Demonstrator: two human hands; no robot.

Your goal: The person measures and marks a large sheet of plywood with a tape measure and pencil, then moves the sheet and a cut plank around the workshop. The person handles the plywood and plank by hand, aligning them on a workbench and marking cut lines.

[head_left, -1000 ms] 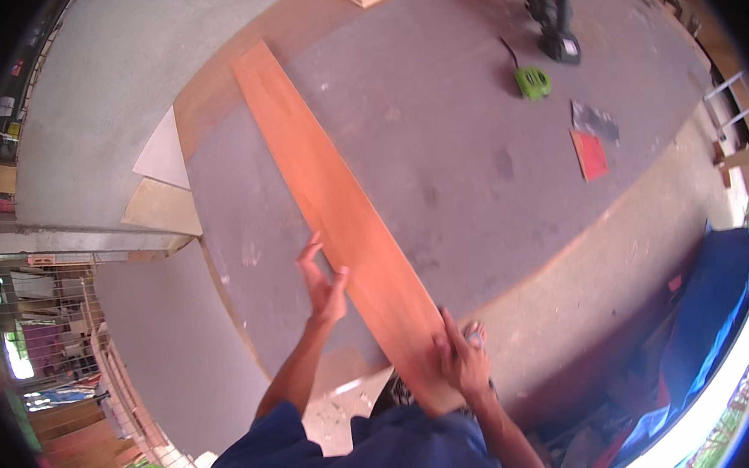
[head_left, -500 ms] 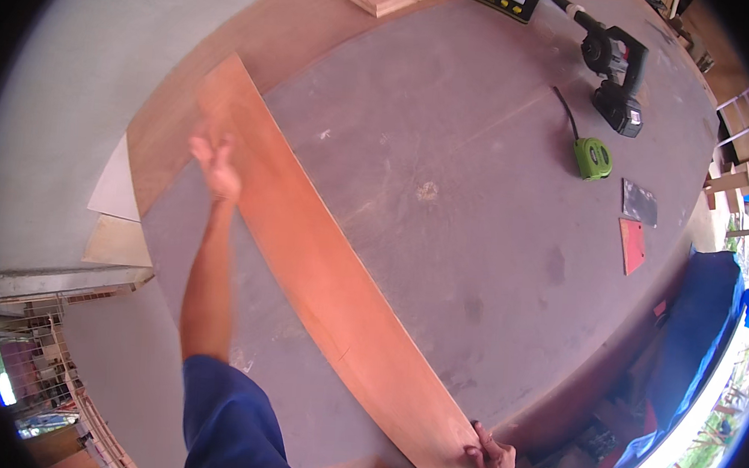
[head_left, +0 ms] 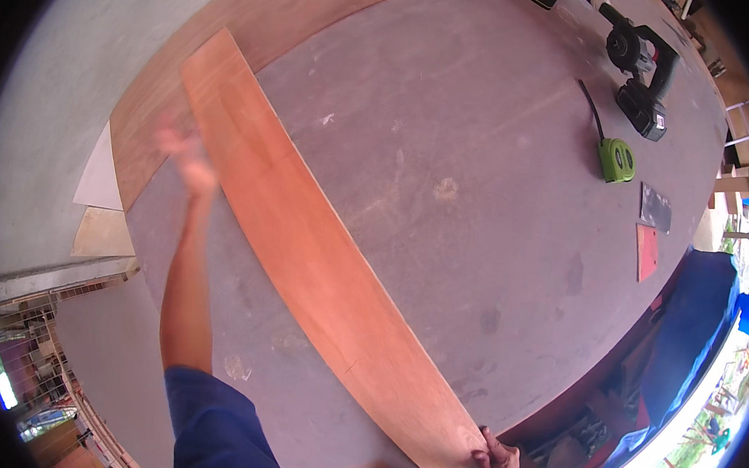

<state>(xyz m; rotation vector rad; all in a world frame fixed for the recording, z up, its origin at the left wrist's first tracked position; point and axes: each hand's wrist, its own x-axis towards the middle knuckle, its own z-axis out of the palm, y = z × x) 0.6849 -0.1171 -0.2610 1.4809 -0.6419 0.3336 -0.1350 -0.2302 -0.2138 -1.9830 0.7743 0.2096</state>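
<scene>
Head view, looking down: long thin reddish-brown plywood strip (head_left: 304, 255) lies flat on a grey table (head_left: 480, 197), running diagonally from the far left to the near edge at lower right. Right hand (head_left: 502, 463) clamps the strip's near end, fingers curled over the corner, partly cut off by the frame edge. Left hand (head_left: 186, 156) is out over the strip's far part, fingers spread and apart, motion-blurred; can't tell if it touches the wood or hovers just above. Blue sleeve (head_left: 217, 430) at the bottom. Handling guess: strip looks light but long and whippy, likely to sag or flex if lifted from one end only; smooth face, so a flat palm may slip; thin edges could chip or splinter. Best hold seems two-handed, well apart, pinching the long edges, one hand near each end. Far right of the table: green tape measure (head_left: 617, 159), black cordless power tool (head_left: 642, 70) beyond it, a dark square piece (head_left: 656, 208) and a red piece (head_left: 647, 252) near the right edge. Pale board offcuts (head_left: 102, 200) lie on the floor to the left. Hidden or unclear: strip's underside, its true thickness, the far tip bent by the fisheye, the power tool's type, and clutter under the blue tarp (head_left: 695, 314) at right, too dark to read.
</scene>
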